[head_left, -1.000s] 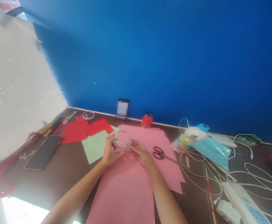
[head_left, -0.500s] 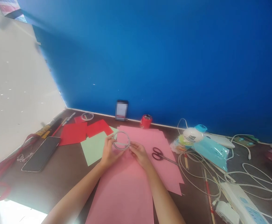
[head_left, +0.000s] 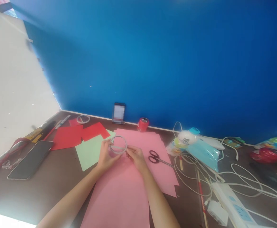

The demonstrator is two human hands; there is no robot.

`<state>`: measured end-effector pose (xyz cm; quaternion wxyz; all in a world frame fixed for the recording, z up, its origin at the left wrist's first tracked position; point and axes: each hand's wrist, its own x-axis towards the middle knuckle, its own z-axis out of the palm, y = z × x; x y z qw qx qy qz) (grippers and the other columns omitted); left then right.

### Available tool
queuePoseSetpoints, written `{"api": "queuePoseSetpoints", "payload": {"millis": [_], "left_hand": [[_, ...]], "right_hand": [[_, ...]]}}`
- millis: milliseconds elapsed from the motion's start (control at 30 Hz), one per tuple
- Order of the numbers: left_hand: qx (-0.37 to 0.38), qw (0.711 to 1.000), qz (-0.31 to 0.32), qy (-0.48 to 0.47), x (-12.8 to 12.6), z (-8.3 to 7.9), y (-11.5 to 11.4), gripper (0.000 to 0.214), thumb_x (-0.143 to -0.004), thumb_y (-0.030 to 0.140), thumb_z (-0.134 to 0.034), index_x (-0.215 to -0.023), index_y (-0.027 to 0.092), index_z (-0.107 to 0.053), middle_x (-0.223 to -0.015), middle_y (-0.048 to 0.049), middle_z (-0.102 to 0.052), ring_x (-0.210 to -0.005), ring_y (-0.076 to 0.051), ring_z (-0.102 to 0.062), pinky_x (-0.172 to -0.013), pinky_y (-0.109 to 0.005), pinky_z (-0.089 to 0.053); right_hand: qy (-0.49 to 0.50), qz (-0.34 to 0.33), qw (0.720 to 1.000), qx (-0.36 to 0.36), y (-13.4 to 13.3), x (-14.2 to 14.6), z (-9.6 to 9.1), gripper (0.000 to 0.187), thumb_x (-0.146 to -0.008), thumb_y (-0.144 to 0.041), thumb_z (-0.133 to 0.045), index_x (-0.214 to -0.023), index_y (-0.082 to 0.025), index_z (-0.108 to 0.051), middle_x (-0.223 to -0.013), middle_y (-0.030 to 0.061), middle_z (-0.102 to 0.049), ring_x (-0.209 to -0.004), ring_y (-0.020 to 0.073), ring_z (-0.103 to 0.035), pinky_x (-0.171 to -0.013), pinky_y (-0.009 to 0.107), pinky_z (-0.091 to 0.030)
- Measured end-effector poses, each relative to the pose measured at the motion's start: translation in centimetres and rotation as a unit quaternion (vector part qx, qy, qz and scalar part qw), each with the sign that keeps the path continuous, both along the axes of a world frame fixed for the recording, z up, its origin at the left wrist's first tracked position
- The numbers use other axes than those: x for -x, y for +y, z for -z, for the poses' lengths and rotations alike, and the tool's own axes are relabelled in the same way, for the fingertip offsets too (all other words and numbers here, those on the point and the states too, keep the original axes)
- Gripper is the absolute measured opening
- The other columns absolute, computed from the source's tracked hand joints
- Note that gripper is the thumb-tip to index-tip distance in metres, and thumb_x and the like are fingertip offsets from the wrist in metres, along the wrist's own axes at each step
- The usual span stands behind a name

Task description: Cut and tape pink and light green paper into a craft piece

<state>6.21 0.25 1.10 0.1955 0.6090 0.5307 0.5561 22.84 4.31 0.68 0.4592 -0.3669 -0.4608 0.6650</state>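
A narrow pale roll of tape is held up above the pink paper, its open centre showing the sheet behind it. My left hand grips the roll's left side, fingers at the upper edge and thumb underneath. At the lower right rim, my right hand has its fingertips pinched together against the roll. Whether a loose tape end lies between them is too small to see. To the right, dark-handled scissors rest on the pink sheets.
Green paper, red paper and a phone lie leftward. Another tape roll is behind them. A red container stands near the blue wall. White cables, a glue bottle and a power strip occupy the right.
The whole scene has shifted slightly left as the camera turned right. Both hands keep nearly the same hold on the tape roll.
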Motion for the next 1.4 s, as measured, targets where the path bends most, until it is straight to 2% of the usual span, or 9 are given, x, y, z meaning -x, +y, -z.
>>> {"api": "queuePoseSetpoints", "payload": {"millis": [267, 467, 633, 867, 1033, 1233, 1400], "left_hand": [[0.004, 0.999, -0.010, 0.042, 0.11, 0.36, 0.13, 0.047, -0.061, 0.034, -0.073, -0.096, 0.022, -0.045, -0.110, -0.0094, -0.041, -0.116, -0.029, -0.040, -0.089, -0.043, -0.039], [0.001, 0.997, -0.014, 0.075, 0.01, 0.50, 0.04, 0.048, -0.061, 0.036, -0.072, -0.097, 0.022, -0.043, -0.107, -0.0083, -0.043, -0.113, -0.028, -0.043, -0.087, -0.042, -0.042], [0.003, 0.998, -0.021, 0.058, 0.11, 0.76, 0.19, 0.049, -0.061, 0.036, -0.073, -0.098, 0.022, -0.043, -0.108, -0.0087, -0.042, -0.113, -0.028, -0.043, -0.085, -0.041, -0.043], [0.013, 0.998, -0.014, 0.064, 0.46, 0.85, 0.34, 0.042, -0.063, 0.034, -0.072, -0.096, 0.022, -0.049, -0.114, -0.0095, -0.039, -0.121, -0.029, -0.037, -0.091, -0.044, -0.042], [-0.026, 0.995, 0.004, 0.100, 0.56, 0.65, 0.30, 0.016, -0.069, 0.033, -0.068, -0.075, 0.020, -0.063, -0.121, -0.0079, -0.034, -0.114, -0.026, -0.045, -0.093, -0.043, -0.044], [-0.032, 0.994, 0.000, 0.108, 0.64, 0.82, 0.31, 0.014, -0.068, 0.033, -0.069, -0.071, 0.019, -0.065, -0.119, -0.0083, -0.035, -0.115, -0.027, -0.043, -0.092, -0.043, -0.046], [-0.050, 0.990, -0.003, 0.129, 0.59, 0.59, 0.27, 0.012, -0.068, 0.029, -0.069, -0.068, 0.019, -0.063, -0.122, -0.0088, -0.034, -0.117, -0.028, -0.041, -0.094, -0.044, -0.044]], "right_hand": [[-0.025, -0.002, 0.999, -0.023, -0.08, -0.11, -0.16, 0.031, -0.068, -0.034, -0.067, -0.092, -0.014, -0.069, -0.054, -0.0010, -0.056, -0.050, 0.0076, -0.045, -0.047, 0.021, -0.033], [-0.041, 0.024, 0.998, -0.031, -0.08, -0.04, 0.06, 0.024, -0.067, -0.031, -0.065, -0.084, -0.015, -0.071, -0.050, -0.0017, -0.055, -0.047, 0.0079, -0.043, -0.045, 0.021, -0.032], [-0.039, 0.006, 0.999, -0.033, -0.05, -0.08, 0.05, 0.028, -0.067, -0.033, -0.065, -0.088, -0.015, -0.070, -0.054, 0.0004, -0.060, -0.048, 0.0092, -0.047, -0.047, 0.022, -0.035], [-0.082, 0.028, 0.995, -0.044, -0.29, 0.36, -0.03, 0.033, -0.067, -0.037, -0.067, -0.091, -0.013, -0.068, -0.059, 0.0025, -0.063, -0.049, 0.0104, -0.049, -0.048, 0.024, -0.039], [-0.092, 0.028, 0.993, -0.063, -0.68, 0.52, -0.53, 0.034, -0.070, -0.038, -0.064, -0.092, -0.013, -0.068, -0.062, 0.0035, -0.065, -0.050, 0.0099, -0.050, -0.049, 0.024, -0.041], [-0.096, 0.037, 0.992, -0.068, -0.74, 0.57, -0.50, 0.034, -0.069, -0.040, -0.064, -0.091, -0.014, -0.069, -0.061, 0.0029, -0.064, -0.049, 0.0099, -0.051, -0.049, 0.025, -0.043], [-0.120, 0.008, 0.989, -0.090, -0.75, 0.59, -0.08, 0.033, -0.073, -0.039, -0.060, -0.094, -0.015, -0.069, -0.068, 0.0044, -0.067, -0.054, 0.0125, -0.056, -0.054, 0.027, -0.047]]}}
